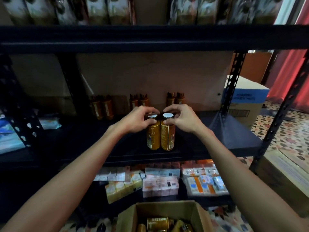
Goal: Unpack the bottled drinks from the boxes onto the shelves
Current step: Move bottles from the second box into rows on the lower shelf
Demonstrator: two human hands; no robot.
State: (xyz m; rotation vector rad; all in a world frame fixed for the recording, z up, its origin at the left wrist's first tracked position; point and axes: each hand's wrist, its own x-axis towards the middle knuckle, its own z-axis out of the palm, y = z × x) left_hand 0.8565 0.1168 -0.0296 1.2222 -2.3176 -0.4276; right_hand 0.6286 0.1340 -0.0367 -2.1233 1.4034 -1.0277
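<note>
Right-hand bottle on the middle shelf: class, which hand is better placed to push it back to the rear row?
Probably the right hand: it pinches the cap of that bottle; the left hand holds the neighbouring bottle.

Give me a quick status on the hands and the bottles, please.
Left hand grips left bottle at the cap; right hand grips right bottle likewise. Both upright, side by side on the shelf. Nothing in the way.

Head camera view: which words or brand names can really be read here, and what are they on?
"OATSIDE": on the amber plastic bottle lying in the open brown cardboard box.
Blue-and-white carton: print too blurred to read.
Left upright amber bottle, right upright amber bottle, wrapped packs below: labels too small.
</note>
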